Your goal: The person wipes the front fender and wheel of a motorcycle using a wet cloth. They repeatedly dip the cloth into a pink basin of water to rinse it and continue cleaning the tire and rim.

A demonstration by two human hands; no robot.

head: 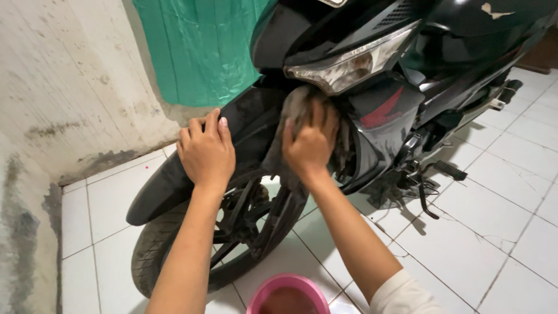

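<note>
The black motorcycle (372, 75) stands on the tiled floor (500, 232), its length running from upper right to its front wheel (174, 250) at lower left. The right hand (311, 142) is clenched on a grey rag (293, 110) under the headlight (349, 64); the left hand (206, 151) lies flat, fingers spread, on the front fender (157, 186), a red emblem (383, 110) just right.

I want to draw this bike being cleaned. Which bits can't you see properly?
All in the head view:
- Rag: its middle is covered by the right hand.
- Pink bucket: cut off by the bottom edge; its contents are unclear.
- Front wheel: its top hides under the black fender, which the left hand rests on.
- Motorcycle's rear: cut off at the top right.
</note>
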